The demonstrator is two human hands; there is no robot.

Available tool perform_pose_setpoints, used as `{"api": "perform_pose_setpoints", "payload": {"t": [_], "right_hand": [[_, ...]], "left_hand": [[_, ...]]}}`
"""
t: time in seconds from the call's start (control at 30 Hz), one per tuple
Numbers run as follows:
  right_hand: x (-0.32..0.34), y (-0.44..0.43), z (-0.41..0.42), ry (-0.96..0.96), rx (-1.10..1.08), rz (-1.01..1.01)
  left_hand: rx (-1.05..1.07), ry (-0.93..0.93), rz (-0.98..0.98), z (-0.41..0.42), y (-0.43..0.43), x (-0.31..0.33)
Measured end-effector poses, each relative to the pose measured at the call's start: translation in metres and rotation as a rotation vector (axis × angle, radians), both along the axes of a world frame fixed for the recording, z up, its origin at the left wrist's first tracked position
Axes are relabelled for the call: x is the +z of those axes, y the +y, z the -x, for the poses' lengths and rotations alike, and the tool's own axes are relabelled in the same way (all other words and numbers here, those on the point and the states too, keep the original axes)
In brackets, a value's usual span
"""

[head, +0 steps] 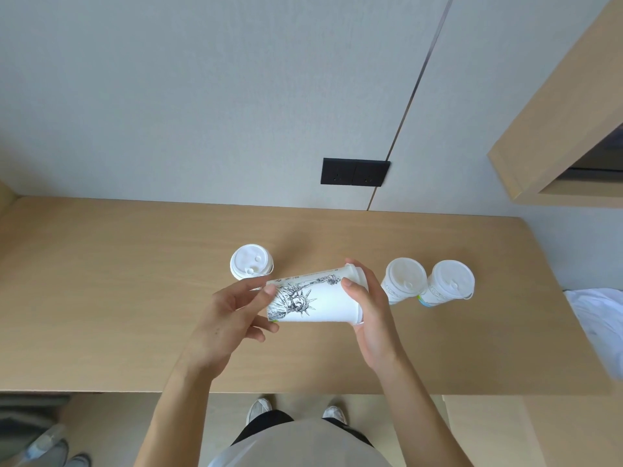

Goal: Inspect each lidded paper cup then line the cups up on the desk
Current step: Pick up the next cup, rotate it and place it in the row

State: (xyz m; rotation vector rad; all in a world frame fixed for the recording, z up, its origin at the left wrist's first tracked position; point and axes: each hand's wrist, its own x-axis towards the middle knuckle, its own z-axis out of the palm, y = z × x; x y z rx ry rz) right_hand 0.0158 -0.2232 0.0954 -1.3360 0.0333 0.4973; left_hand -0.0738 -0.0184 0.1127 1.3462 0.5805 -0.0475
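A white lidded paper cup (325, 298) with a black statue drawing lies sideways in the air above the wooden desk (118, 281), lid end to the right. My left hand (232, 311) holds its base end with fingers and thumb. My right hand (369, 311) grips its lid end. One white lidded cup (251, 262) stands upright just behind my left hand. Two more lidded cups (404, 279) (450, 286) stand side by side to the right of my right hand.
A black double wall socket (355, 172) sits on the wall above the desk's back edge. A wooden shelf (556, 129) juts out at the upper right. White cloth (596, 318) lies past the desk's right end. Someone else's shoes (64, 456) show at the lower left.
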Motion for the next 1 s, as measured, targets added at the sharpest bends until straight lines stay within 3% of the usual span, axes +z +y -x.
{"api": "perform_pose_setpoints", "payload": {"t": [1.0], "right_hand": [[0.0,-0.009,0.001,-0.032,-0.08,0.015]], "left_hand": [[-0.086,-0.081,0.023,0.007,-0.003,0.009]]}}
